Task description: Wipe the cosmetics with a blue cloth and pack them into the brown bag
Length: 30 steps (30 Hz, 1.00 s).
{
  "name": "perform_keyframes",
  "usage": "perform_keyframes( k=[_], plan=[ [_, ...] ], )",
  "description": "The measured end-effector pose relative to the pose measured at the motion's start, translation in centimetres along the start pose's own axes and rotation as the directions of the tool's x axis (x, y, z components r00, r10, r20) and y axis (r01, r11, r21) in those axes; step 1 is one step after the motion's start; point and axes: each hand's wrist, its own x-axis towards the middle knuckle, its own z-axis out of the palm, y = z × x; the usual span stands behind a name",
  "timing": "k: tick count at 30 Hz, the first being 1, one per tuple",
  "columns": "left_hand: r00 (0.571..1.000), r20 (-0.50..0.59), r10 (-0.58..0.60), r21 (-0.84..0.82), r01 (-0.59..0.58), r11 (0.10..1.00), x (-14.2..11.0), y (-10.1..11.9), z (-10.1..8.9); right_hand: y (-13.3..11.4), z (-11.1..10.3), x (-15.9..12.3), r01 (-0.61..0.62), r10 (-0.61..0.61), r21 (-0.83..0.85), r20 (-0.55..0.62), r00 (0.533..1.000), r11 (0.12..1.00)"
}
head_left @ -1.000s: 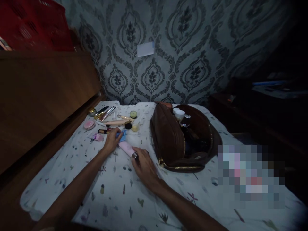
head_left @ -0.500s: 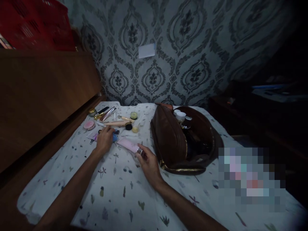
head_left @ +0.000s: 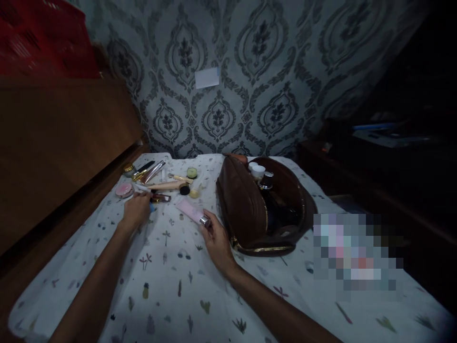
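My right hand [head_left: 216, 240] grips a pale pink squeeze tube [head_left: 189, 210] by its silver cap, the tube pointing left and away just over the sheet. Farther left, my left hand [head_left: 137, 209] is closed, fingers curled down over a tube [head_left: 152, 207] of which only a blue edge shows. Just past its fingertips lies a dark lip gloss tube [head_left: 162, 197]. A pink round compact [head_left: 124, 190] sits beside that hand. Makeup brushes [head_left: 153, 172], a black-lidded jar [head_left: 184, 189] and a green-topped jar [head_left: 192, 173] lie beyond the hands.
An open brown zip bag [head_left: 243, 205] stands right of my right hand, with white-capped bottles [head_left: 258, 171] inside. The patterned bedsheet [head_left: 178, 295] lies beneath everything. A wooden cabinet [head_left: 64, 124] rises at left, and a papered wall [head_left: 235, 57] closes the back. A blurred patch covers the right side.
The view has turned slightly right. My left hand has shifted left over the blue and purple tube, leaving the lip gloss in plain sight. My right hand still holds the pink tube.
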Motion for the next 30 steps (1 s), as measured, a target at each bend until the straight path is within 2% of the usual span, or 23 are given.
perform_keyframes(
  k=[2, 6, 9, 16, 23, 28, 30],
  plan=[
    [1.000, 0.010, -0.007, 0.013, 0.006, 1.000, 0.1, -0.1, -0.1, 0.1, 0.1, -0.1, 0.008, -0.008, -0.018, -0.007, 1.000, 1.000],
    [1.000, 0.014, -0.021, 0.030, 0.020, 0.999, 0.1, -0.2, -0.1, 0.1, 0.2, -0.5, 0.124, -0.129, -0.164, -0.020, 0.992, 0.979],
    [1.000, 0.010, -0.003, 0.032, 0.003, 0.999, 0.1, -0.5, 0.0, 0.3, 0.2, -0.8, 0.187, -0.187, -0.249, 0.025, 0.982, 0.950],
    [0.997, 0.004, 0.073, 0.005, -0.073, 0.997, -0.2, -1.2, -0.1, 1.0, 0.2, -0.8, 0.243, -0.239, -0.289, 0.051, 0.970, 0.926],
    [0.986, -0.059, 0.159, -0.049, -0.162, 0.986, -0.6, -0.3, -0.1, 0.7, 0.1, -0.7, 0.281, -0.270, -0.320, 0.080, 0.960, 0.905],
    [0.962, -0.147, 0.228, -0.147, -0.249, 0.957, -0.7, 0.8, -0.3, 0.4, 0.2, -0.7, 0.331, -0.326, -0.320, 0.071, 0.943, 0.888],
    [0.949, -0.195, 0.247, -0.246, -0.291, 0.924, -0.8, 1.5, -0.5, 0.3, 0.2, -0.7, 0.346, -0.344, -0.316, 0.061, 0.937, 0.884]
  ],
)
